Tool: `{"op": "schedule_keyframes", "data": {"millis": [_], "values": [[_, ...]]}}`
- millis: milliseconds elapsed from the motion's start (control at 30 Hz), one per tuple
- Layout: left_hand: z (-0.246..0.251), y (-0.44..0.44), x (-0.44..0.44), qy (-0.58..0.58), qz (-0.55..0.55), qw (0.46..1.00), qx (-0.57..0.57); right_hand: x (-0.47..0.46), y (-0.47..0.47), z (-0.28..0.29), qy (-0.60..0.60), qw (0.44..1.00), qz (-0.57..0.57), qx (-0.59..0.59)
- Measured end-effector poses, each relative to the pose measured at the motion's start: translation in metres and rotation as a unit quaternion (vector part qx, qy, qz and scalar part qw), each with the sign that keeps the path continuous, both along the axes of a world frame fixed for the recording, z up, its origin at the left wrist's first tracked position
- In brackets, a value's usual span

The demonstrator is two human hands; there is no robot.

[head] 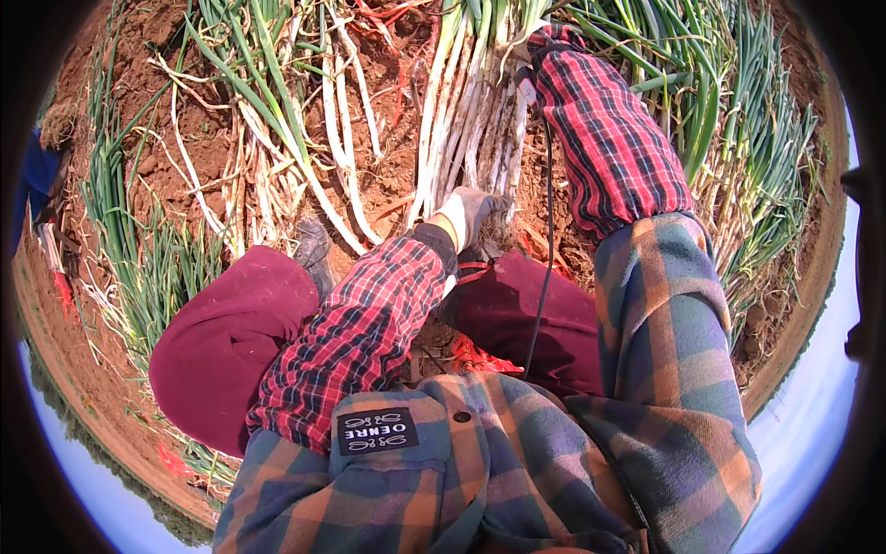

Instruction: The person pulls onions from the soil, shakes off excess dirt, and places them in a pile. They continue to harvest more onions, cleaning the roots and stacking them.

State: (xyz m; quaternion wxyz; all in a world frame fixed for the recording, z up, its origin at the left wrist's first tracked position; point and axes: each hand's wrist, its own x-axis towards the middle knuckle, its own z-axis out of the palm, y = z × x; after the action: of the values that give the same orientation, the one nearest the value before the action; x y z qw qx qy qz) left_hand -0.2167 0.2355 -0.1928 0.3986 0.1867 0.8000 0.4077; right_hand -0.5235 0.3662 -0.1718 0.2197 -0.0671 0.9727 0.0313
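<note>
A bundle of long green onions (474,118) lies before me, its white shanks towards me and its green leaves at the top edge. My left hand (469,213), in a pale glove, is curled around the soil-covered root end. My right arm, in a red checked sleeve cover (609,131), reaches to the leafy end of the same bundle. Leaves and the cuff hide most of the right hand, so its grip cannot be told. Looser green onions (346,138) lie on the soil to the left of the bundle.
More green onions are heaped at the right (734,138) and left (145,242). Red plastic ties (477,353) lie on the brown soil between my legs. A black cord (549,208) hangs beside the bundle. Blue clothing (38,173) shows at the far left edge.
</note>
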Motion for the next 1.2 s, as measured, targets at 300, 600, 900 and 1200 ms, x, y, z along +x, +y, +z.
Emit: {"op": "schedule_keyframes", "data": {"millis": [300,600,900,1200], "values": [[-0.022,-0.02,0.017,0.073,-0.047,0.994,0.073,0.152,-0.054,0.054,-0.109,0.961,0.169,-0.19],[-0.009,-0.02,0.036,0.153,-0.251,0.948,-0.123,0.239,-0.022,0.008,-0.1,0.983,0.095,-0.123],[-0.027,0.003,0.045,0.068,-0.001,0.993,-0.093,0.235,-0.017,-0.004,-0.16,0.971,-0.001,-0.178],[-0.021,0.021,0.091,-0.47,0.653,0.54,0.246,0.242,-0.016,-0.02,-0.127,0.98,-0.035,-0.151]]}}
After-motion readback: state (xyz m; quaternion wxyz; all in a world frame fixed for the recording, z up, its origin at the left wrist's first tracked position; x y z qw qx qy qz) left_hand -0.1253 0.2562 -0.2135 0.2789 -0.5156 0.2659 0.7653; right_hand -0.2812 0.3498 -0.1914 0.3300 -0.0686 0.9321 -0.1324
